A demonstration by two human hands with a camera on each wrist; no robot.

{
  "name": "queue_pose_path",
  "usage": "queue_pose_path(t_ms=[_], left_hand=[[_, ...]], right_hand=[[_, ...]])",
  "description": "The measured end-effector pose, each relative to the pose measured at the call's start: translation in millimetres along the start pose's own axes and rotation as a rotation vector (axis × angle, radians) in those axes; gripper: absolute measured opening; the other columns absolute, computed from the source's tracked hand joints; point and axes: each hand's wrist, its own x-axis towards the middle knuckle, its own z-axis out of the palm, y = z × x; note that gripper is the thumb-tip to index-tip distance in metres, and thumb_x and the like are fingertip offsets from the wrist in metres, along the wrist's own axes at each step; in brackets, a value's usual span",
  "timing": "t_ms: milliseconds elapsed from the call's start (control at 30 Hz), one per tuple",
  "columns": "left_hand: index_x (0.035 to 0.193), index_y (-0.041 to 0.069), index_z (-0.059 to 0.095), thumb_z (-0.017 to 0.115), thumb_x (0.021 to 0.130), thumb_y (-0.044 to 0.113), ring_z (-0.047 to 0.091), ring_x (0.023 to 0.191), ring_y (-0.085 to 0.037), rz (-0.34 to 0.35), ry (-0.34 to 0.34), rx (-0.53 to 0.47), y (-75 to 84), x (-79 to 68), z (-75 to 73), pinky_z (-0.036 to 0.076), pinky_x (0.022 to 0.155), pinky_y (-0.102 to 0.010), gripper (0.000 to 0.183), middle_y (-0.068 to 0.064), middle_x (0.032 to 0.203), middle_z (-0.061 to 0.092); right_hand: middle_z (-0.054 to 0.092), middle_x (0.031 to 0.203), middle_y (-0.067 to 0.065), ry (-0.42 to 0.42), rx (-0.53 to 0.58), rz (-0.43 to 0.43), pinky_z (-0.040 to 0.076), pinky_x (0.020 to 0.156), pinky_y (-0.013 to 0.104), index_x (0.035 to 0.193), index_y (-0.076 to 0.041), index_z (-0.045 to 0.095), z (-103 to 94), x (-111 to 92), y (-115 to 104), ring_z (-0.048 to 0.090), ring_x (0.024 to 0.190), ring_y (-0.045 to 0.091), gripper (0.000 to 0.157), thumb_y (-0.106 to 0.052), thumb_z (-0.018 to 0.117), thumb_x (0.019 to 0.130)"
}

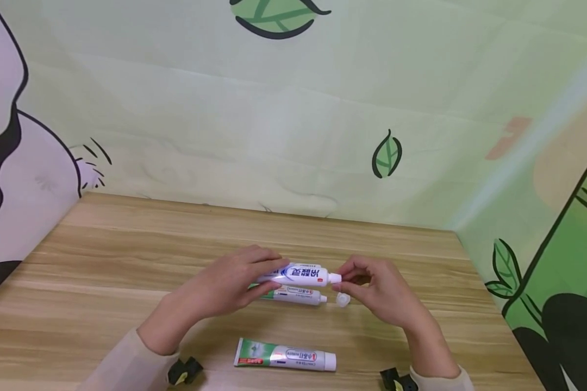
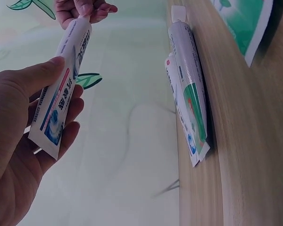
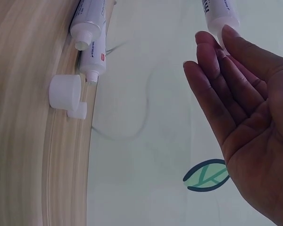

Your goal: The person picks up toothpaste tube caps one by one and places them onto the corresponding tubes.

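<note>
My left hand [image 1: 235, 278] grips a white toothpaste tube [image 1: 305, 275] with blue lettering, raised off the table, its nozzle end to the right. At that end my right hand [image 1: 382, 290] pinches the small white cap [image 1: 335, 278] between thumb and fingers; whether the cap is loose cannot be seen. Beneath lies a green-and-white toothpaste tube [image 1: 298, 295], its nozzle bare. Beside it lies a second blue-and-white tube [image 3: 93, 61], also uncapped in the right wrist view. A large white cap [image 3: 65, 92] and a smaller one [image 3: 78, 111] lie by their nozzles.
Nearer the front of the wooden table [image 1: 127, 255] lies another green-and-white toothpaste tube [image 1: 286, 354], capped, its nozzle end to the right. A wall covering [image 1: 274, 119] with cartoon leaves rises behind the table's far edge.
</note>
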Motion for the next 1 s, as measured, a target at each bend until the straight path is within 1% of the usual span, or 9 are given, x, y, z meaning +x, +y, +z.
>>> queue_pose_path(t_ms=[100, 200, 367, 533, 600, 700, 767, 867, 1000], left_hand=[[0.139, 0.010, 0.066, 0.073, 0.098, 0.025, 0.067, 0.117, -0.023, -0.002, -0.004, 0.000, -0.2, -0.1, 0.2, 0.058, 0.099, -0.040, 0.043, -0.007, 0.127, 0.070], [0.139, 0.010, 0.066, 0.073, 0.098, 0.024, 0.067, 0.118, -0.023, -0.006, -0.007, 0.000, -0.3, -0.5, 0.4, 0.058, 0.099, -0.040, 0.043, -0.007, 0.128, 0.070], [0.139, 0.011, 0.066, 0.073, 0.098, 0.025, 0.067, 0.118, -0.023, -0.005, -0.005, 0.003, -0.6, -1.2, 0.6, 0.058, 0.099, -0.040, 0.043, -0.007, 0.129, 0.070], [0.139, 0.011, 0.066, 0.073, 0.098, 0.025, 0.067, 0.117, -0.022, -0.002, -0.006, 0.010, -0.4, -0.9, 0.1, 0.058, 0.099, -0.040, 0.044, -0.006, 0.129, 0.070], [0.139, 0.011, 0.066, 0.073, 0.098, 0.025, 0.067, 0.117, -0.023, -0.006, -0.009, 0.011, 0.0, -0.7, -0.3, 0.058, 0.099, -0.040, 0.044, -0.007, 0.129, 0.070], [0.139, 0.011, 0.066, 0.072, 0.099, 0.026, 0.067, 0.117, -0.023, -0.020, -0.015, 0.007, 0.7, -0.1, -0.7, 0.058, 0.099, -0.040, 0.044, -0.007, 0.129, 0.070], [0.140, 0.012, 0.066, 0.072, 0.099, 0.026, 0.067, 0.118, -0.023, -0.031, -0.018, 0.003, 1.1, 0.1, -0.6, 0.059, 0.098, -0.040, 0.043, -0.007, 0.130, 0.070], [0.140, 0.012, 0.066, 0.071, 0.099, 0.027, 0.068, 0.118, -0.022, -0.038, -0.022, 0.001, 1.3, 0.2, -0.5, 0.059, 0.098, -0.040, 0.043, -0.007, 0.130, 0.070], [0.139, 0.013, 0.066, 0.071, 0.099, 0.028, 0.068, 0.117, -0.022, -0.039, -0.022, -0.002, 1.6, 0.0, -0.3, 0.059, 0.098, -0.040, 0.043, -0.006, 0.130, 0.070]], right_hand=[[0.077, 0.089, -0.003, -0.013, 0.001, 0.006, 0.060, 0.073, 0.028, 0.096, -0.015, 0.075, -0.7, -0.3, 0.2, 0.070, 0.080, 0.009, 0.007, -0.016, 0.080, 0.091], [0.078, 0.090, 0.000, -0.039, 0.011, 0.008, 0.059, 0.069, 0.028, 0.097, -0.014, 0.076, -1.6, -0.4, 0.8, 0.070, 0.077, 0.009, 0.006, -0.017, 0.078, 0.093], [0.079, 0.092, 0.002, -0.069, 0.011, -0.002, 0.058, 0.065, 0.026, 0.100, -0.014, 0.078, -3.1, -0.1, 3.3, 0.070, 0.076, 0.009, 0.007, -0.018, 0.073, 0.097], [0.078, 0.094, -0.002, -0.048, -0.033, -0.012, 0.058, 0.069, 0.026, 0.103, -0.016, 0.080, -3.3, -0.2, 4.4, 0.069, 0.079, 0.014, 0.010, -0.020, 0.073, 0.097], [0.078, 0.096, -0.004, -0.036, -0.029, 0.000, 0.059, 0.072, 0.027, 0.106, -0.017, 0.078, -2.6, 0.0, 3.7, 0.071, 0.082, 0.016, 0.011, -0.020, 0.074, 0.096], [0.077, 0.097, -0.003, -0.018, -0.006, 0.013, 0.061, 0.076, 0.029, 0.108, -0.016, 0.075, -1.3, 0.5, 2.7, 0.072, 0.085, 0.014, 0.014, -0.018, 0.077, 0.094], [0.076, 0.096, -0.002, -0.007, 0.013, 0.025, 0.061, 0.077, 0.030, 0.107, -0.015, 0.073, -0.6, 0.6, 2.1, 0.072, 0.086, 0.013, 0.017, -0.017, 0.080, 0.091], [0.075, 0.094, -0.002, 0.005, 0.013, 0.033, 0.061, 0.077, 0.030, 0.103, -0.014, 0.072, 0.1, 0.5, 1.8, 0.071, 0.086, 0.012, 0.019, -0.015, 0.083, 0.088], [0.075, 0.093, -0.002, 0.016, -0.004, 0.045, 0.060, 0.078, 0.028, 0.101, -0.014, 0.072, 0.9, 0.3, 0.6, 0.070, 0.086, 0.011, 0.016, -0.015, 0.083, 0.089]])
